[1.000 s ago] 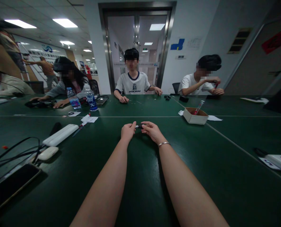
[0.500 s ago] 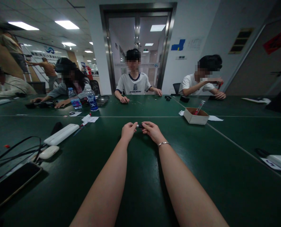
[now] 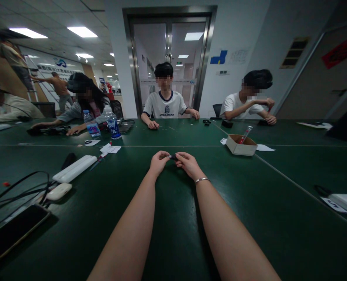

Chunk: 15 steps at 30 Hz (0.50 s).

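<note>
Between my two hands, above the green table (image 3: 173, 210), is a small black piece with a silver end (image 3: 172, 157). It looks like a USB stick, but it is too small to be sure. My right hand (image 3: 188, 163) pinches its black part between thumb and fingers. At the silver end, the thumb and forefinger of my left hand (image 3: 159, 160) are closed in a pinch. The fingertips cover part of the piece. A metal bracelet (image 3: 202, 179) circles my right wrist.
Ahead right stands a cardboard box (image 3: 241, 147) with a red-marked tube. Two bottles (image 3: 113, 125) stand ahead left. A white power bank (image 3: 75, 168), an earphone case (image 3: 59, 192), cables and a phone (image 3: 18, 230) lie left. Several people sit around the table.
My left fingertips have shifted slightly off the silver end, showing more of it. My right hand stays nearly still. The view has tilted a little.
</note>
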Each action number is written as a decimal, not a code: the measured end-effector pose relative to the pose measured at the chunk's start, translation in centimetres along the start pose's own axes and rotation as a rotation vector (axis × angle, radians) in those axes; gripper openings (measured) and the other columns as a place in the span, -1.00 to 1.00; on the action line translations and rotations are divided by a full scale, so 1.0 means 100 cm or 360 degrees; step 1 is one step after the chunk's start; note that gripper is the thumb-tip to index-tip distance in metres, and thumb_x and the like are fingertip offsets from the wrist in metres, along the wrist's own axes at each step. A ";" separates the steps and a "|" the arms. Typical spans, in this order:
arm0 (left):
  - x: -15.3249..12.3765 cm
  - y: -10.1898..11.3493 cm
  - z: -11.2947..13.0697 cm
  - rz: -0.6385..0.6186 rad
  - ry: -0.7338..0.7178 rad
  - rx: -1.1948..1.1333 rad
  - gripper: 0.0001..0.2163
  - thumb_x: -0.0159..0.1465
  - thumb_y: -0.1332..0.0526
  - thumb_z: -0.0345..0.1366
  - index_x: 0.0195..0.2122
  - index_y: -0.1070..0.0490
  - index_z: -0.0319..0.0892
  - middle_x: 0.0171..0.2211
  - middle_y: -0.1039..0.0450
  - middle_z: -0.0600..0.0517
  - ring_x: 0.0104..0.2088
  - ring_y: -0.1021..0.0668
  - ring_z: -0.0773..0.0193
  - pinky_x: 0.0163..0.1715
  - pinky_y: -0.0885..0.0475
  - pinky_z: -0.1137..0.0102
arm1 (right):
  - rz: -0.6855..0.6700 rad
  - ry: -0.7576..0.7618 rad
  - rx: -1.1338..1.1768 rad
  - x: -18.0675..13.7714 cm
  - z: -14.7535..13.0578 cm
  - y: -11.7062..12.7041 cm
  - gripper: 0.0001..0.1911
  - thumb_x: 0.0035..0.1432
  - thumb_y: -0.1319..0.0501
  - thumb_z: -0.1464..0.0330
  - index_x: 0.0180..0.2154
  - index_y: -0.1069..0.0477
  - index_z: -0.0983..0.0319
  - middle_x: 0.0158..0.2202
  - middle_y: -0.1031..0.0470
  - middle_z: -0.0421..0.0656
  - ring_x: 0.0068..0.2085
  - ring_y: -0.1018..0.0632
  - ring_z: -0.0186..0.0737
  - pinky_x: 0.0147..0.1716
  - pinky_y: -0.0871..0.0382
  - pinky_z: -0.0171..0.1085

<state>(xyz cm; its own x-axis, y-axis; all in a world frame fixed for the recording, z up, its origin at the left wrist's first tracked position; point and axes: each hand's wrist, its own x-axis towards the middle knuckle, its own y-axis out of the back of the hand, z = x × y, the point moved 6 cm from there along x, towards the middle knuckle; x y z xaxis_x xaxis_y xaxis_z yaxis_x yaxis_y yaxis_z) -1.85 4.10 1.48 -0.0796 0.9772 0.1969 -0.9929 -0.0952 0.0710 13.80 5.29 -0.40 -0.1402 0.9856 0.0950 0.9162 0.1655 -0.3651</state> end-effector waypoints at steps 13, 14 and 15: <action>-0.001 0.000 -0.006 0.0032 0.0093 0.0084 -0.85 0.20 -0.20 -0.33 -0.21 -0.45 -0.21 -0.35 -0.47 0.00 -0.45 -0.48 0.38 -0.62 -0.29 0.59 | 0.0023 -0.0001 -0.0023 0.001 0.001 0.000 -0.65 -0.13 -0.51 0.33 -0.31 -0.49 0.33 -0.53 -0.48 -0.15 -0.53 -0.48 -0.37 -0.57 -0.39 -0.45; -0.001 0.000 -0.007 0.0035 0.0100 0.0087 -0.84 0.20 -0.20 -0.31 -0.21 -0.45 -0.20 -0.33 -0.48 -0.01 -0.45 -0.49 0.37 -0.62 -0.30 0.59 | 0.0026 0.0002 -0.0029 0.001 0.001 0.000 -0.65 -0.13 -0.51 0.33 -0.31 -0.49 0.33 -0.53 -0.48 -0.15 -0.53 -0.48 -0.37 -0.57 -0.39 -0.46; 0.000 0.000 -0.009 0.0038 0.0111 0.0091 -0.84 0.21 -0.19 -0.29 -0.22 -0.45 -0.21 -0.33 -0.48 -0.02 -0.45 -0.49 0.37 -0.62 -0.30 0.58 | 0.0029 0.0004 -0.0038 0.001 0.001 0.000 -0.66 -0.13 -0.51 0.33 -0.31 -0.49 0.33 -0.53 -0.48 -0.15 -0.54 -0.48 -0.37 -0.58 -0.39 -0.46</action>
<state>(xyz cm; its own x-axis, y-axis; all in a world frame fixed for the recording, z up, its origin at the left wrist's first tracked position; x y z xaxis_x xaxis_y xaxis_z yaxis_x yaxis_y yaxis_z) -1.92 4.23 0.63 -0.1112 0.9851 0.1309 -0.9841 -0.1275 0.1235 13.75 5.41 -0.49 -0.1227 0.9883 0.0909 0.9273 0.1468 -0.3444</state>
